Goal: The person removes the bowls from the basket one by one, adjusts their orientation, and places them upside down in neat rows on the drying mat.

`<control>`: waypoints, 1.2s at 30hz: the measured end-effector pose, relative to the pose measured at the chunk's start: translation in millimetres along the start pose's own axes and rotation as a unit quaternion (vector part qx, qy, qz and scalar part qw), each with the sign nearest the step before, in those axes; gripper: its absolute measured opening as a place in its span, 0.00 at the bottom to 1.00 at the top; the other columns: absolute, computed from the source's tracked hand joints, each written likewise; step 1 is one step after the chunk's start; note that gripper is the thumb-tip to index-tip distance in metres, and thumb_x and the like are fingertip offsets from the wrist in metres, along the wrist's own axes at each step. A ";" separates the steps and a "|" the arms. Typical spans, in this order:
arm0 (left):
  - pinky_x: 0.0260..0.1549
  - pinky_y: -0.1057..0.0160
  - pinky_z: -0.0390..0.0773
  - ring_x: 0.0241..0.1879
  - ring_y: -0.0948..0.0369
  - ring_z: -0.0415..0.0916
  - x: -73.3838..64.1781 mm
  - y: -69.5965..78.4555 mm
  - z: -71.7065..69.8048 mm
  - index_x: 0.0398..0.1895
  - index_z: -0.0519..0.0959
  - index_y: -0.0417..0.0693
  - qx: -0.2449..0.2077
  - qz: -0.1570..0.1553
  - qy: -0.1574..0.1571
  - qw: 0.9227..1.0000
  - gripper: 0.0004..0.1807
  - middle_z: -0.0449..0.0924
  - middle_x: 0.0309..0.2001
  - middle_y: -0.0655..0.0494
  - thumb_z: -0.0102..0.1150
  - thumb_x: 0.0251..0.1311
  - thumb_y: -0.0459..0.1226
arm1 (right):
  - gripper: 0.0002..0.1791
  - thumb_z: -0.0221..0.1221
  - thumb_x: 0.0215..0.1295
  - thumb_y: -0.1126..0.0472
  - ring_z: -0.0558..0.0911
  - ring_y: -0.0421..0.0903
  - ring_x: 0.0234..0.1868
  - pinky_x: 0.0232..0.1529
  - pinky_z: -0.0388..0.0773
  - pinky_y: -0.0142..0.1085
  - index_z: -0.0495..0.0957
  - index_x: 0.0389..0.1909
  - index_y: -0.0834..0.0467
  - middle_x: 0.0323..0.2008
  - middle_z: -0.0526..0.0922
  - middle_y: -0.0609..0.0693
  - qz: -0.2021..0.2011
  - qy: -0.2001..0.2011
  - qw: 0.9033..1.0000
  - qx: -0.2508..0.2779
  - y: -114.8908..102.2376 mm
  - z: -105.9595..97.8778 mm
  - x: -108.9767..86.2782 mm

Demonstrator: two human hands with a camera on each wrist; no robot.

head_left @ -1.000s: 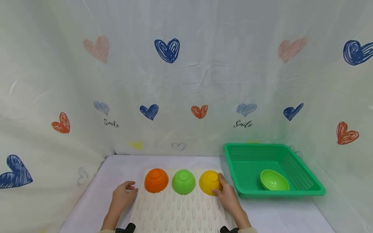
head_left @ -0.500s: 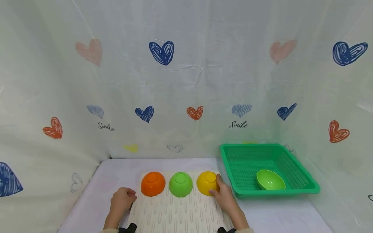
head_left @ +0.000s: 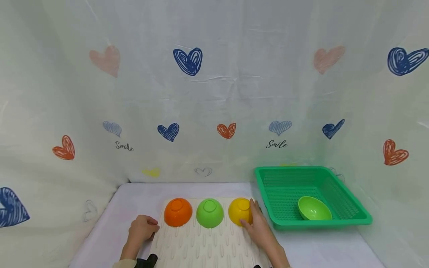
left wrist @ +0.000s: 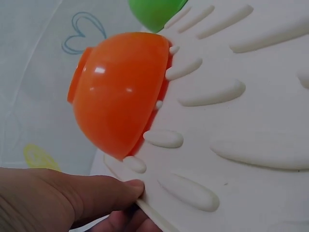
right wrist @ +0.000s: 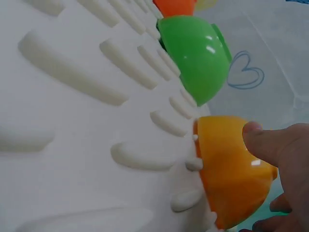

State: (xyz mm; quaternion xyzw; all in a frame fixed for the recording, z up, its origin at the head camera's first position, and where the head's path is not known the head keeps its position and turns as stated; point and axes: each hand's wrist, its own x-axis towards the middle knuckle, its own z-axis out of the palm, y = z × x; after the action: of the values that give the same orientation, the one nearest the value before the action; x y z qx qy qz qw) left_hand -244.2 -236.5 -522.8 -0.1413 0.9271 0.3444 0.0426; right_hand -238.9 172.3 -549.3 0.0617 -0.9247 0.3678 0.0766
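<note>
Three small bowls stand upside down in a row along the far part of a white ridged mat: an orange bowl, a green bowl and a yellow bowl. At the mat's left edge, my left hand pinches the rim, thumb on top and fingers underneath, close to the orange bowl. My right hand spans the right side of the yellow bowl. In the right wrist view its thumb lies against the bowl's side, with the other fingers partly out of sight beyond the bowl.
A green perforated basket stands to the right of the mat, with a light green bowl tilted inside it. A white cloth covers the table. Behind it hangs a pale curtain printed with hearts.
The left hand has gone from relaxed fingers beside the mat to pinching its left edge. The right hand stays at the yellow bowl. The head view has shifted slightly.
</note>
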 end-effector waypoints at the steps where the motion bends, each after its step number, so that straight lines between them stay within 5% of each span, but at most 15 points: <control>1: 0.20 0.65 0.75 0.15 0.64 0.75 -0.4 2.1 0.4 0.28 0.83 0.39 -0.002 0.002 -0.001 1.000 0.06 0.80 0.20 0.58 0.68 0.49 0.34 | 0.47 0.63 0.63 0.52 0.54 0.62 0.74 0.69 0.58 0.55 0.48 0.75 0.63 0.74 0.49 0.66 -0.005 0.005 1.000 -0.004 -1.8 -2.4 -1.3; 7: 0.19 0.64 0.76 0.15 0.64 0.76 -0.7 4.8 -0.3 0.28 0.82 0.39 0.004 -0.002 -0.002 1.000 0.06 0.80 0.20 0.58 0.68 0.49 0.33 | 0.42 0.65 0.61 0.53 0.67 0.57 0.69 0.64 0.68 0.52 0.57 0.73 0.57 0.70 0.63 0.58 -0.074 0.025 0.996 0.031 -29.5 -29.3 -1.4; 14: 0.17 0.65 0.78 0.15 0.63 0.75 0.0 -1.4 -0.7 0.30 0.82 0.39 -0.030 -0.019 -0.007 0.999 0.07 0.80 0.19 0.58 0.67 0.49 0.33 | 0.39 0.62 0.65 0.54 0.72 0.60 0.64 0.54 0.77 0.51 0.56 0.73 0.56 0.67 0.68 0.59 -0.152 0.055 0.983 0.090 -39.7 -95.5 23.1; 26: 0.17 0.65 0.79 0.15 0.64 0.76 1.9 -0.2 2.0 0.29 0.82 0.38 -0.043 -0.024 -0.003 0.999 0.06 0.80 0.20 0.57 0.68 0.48 0.32 | 0.42 0.55 0.69 0.46 0.64 0.70 0.66 0.58 0.70 0.62 0.46 0.76 0.57 0.70 0.58 0.68 -0.056 0.006 0.998 0.007 24.8 -193.1 63.5; 36: 0.18 0.64 0.79 0.16 0.63 0.76 -0.5 -3.6 0.1 0.29 0.82 0.37 -0.051 -0.016 -0.013 0.998 0.07 0.80 0.20 0.56 0.68 0.48 0.32 | 0.49 0.51 0.68 0.38 0.57 0.75 0.67 0.52 0.67 0.68 0.38 0.76 0.60 0.71 0.52 0.73 0.031 -0.051 0.997 -0.048 91.1 -219.2 81.6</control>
State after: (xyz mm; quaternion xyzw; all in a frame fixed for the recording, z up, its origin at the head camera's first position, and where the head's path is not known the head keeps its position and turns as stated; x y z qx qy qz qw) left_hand -242.7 -238.8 -525.1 -0.1537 0.9054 0.3922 0.0526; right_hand -313.4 384.5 -437.7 0.0474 -0.9455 0.3215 0.0210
